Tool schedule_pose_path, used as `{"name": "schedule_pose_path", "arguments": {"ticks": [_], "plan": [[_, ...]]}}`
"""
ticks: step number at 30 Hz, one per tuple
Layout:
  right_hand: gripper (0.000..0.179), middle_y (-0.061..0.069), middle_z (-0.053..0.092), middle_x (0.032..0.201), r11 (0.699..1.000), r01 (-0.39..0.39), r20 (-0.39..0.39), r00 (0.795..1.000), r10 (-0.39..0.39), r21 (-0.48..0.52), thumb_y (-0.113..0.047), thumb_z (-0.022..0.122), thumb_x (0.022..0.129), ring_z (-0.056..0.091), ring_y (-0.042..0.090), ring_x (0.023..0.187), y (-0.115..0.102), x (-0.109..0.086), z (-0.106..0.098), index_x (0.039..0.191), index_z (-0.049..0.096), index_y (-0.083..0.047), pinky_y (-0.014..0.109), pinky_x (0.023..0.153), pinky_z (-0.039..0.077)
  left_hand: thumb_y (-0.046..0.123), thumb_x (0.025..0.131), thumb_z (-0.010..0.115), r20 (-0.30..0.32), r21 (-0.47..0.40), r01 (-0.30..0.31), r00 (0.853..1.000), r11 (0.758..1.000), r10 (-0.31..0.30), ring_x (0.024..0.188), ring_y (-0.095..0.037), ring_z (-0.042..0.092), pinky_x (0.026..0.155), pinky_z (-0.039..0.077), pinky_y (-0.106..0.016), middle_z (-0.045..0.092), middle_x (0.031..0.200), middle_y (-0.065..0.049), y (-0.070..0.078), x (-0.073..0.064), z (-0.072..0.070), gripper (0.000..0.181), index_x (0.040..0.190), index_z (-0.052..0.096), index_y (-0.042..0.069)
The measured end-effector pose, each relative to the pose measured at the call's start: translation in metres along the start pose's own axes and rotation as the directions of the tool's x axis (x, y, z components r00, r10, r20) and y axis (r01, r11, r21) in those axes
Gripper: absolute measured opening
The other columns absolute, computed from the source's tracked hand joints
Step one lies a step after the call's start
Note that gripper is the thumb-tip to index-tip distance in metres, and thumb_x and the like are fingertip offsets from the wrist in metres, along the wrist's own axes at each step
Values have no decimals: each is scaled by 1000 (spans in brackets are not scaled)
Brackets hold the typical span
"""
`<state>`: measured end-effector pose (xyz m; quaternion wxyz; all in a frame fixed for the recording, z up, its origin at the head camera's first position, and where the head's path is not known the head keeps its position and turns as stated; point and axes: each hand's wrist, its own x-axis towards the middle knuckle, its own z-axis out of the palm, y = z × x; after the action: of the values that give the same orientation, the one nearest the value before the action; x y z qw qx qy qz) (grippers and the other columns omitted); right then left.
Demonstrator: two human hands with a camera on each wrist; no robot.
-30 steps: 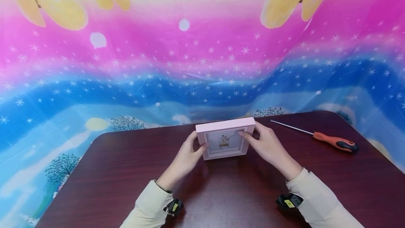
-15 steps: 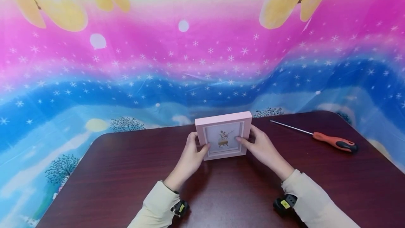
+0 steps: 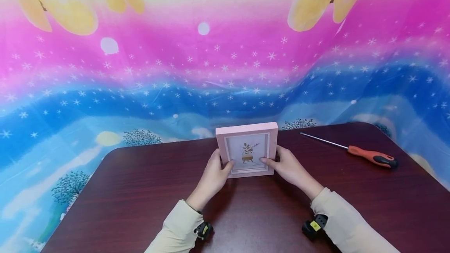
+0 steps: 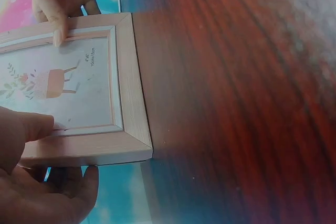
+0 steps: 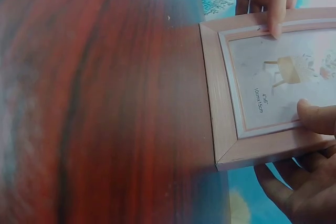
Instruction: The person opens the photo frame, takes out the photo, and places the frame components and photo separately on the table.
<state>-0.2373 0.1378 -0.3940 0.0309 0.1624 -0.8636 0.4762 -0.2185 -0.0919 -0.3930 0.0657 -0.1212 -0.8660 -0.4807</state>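
A pink picture frame [image 3: 246, 129] with a white inner border stands nearly upright at the middle of the table, its front towards me. Behind its pane is a print [image 3: 247, 153] of a potted plant, with size lettering that shows in both wrist views. At the frame's left side my left hand [image 3: 211, 174] grips it, thumb [image 4: 39, 126] on the front and fingers behind. My right hand [image 3: 294, 170] holds the opposite side the same way, its thumb [image 5: 316, 117] on the pane. The lower edge appears to rest on the table. The frame's back is hidden.
To the right on the dark red wooden table [image 3: 147, 194] lies a screwdriver [image 3: 372, 157] with an orange and black handle, its shaft pointing to the back left. A colourful printed cloth [image 3: 218, 50] hangs behind the table's far edge.
The picture frame has tilted up more upright, so more of its print shows. Both hands have moved with it, the right thumb lower on the pane. The screwdriver has not moved.
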Motion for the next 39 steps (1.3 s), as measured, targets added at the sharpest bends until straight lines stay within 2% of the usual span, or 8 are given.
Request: {"name": "schedule_pose_path", "arguments": {"ticks": [7, 16, 23, 26, 31, 35, 39], "plan": [[44, 26, 63, 124, 999, -42, 9, 999, 42, 4, -14, 65, 97, 63, 38, 111, -3, 0, -2, 132, 53, 8, 54, 92, 51, 6, 100, 57, -7, -29, -16, 1000, 999, 16, 113, -30, 61, 90, 52, -44, 59, 122, -22, 0, -1, 2, 32, 128, 49, -6], [48, 25, 64, 122, 998, -69, -9, 998, 69, 1, -25, 66, 97, 64, 36, 111, -10, -1, -9, 131, 55, 7, 54, 93, 50, 15, 100, 60, -29, -65, 43, 999, 997, -45, 99, -24, 63, 78, 53, -40, 63, 114, -18, 7, -1, -2, 30, 124, 53, -1], [51, 25, 66, 117, 996, -84, -31, 996, 84, 13, -28, 68, 95, 66, 34, 105, -11, -1, -11, 128, 57, 9, 50, 88, 53, 16, 99, 61, -72, -45, 53, 996, 998, -56, 99, -26, 63, 82, 52, -43, 64, 112, -18, 9, -2, -1, 31, 124, 54, -2], [51, 25, 67, 115, 994, -106, -26, 994, 107, 36, -28, 69, 95, 68, 32, 100, -9, -1, -12, 127, 58, 10, 47, 85, 55, 18, 99, 60, -54, -27, 76, 996, 997, -77, 100, -25, 62, 84, 52, -44, 65, 112, -18, 8, -1, 1, 34, 125, 53, -2], [50, 25, 69, 109, 985, -157, -4, 987, 158, 66, -27, 70, 94, 69, 28, 92, -6, 0, -14, 123, 60, 12, 42, 80, 56, 19, 98, 61, 13, -7, 113, 993, 994, -113, 101, -25, 63, 84, 52, -43, 65, 114, -18, 6, 1, 2, 39, 128, 52, -4], [52, 26, 69, 107, 979, -189, 7, 982, 189, 73, -25, 69, 94, 70, 28, 89, -4, 0, -18, 126, 57, 14, 42, 78, 57, 17, 98, 61, 52, -21, 124, 991, 992, -123, 95, -23, 65, 80, 53, -40, 66, 108, -18, 7, 5, 5, 37, 124, 54, -7], [56, 29, 68, 107, 973, -226, 8, 974, 225, 57, -24, 68, 94, 70, 30, 89, -1, 2, -23, 128, 52, 18, 42, 77, 57, 15, 97, 61, 96, -44, 160, 983, 986, -156, 91, -23, 65, 77, 53, -38, 66, 104, -18, 10, 12, 11, 36, 122, 55, -11]]}}
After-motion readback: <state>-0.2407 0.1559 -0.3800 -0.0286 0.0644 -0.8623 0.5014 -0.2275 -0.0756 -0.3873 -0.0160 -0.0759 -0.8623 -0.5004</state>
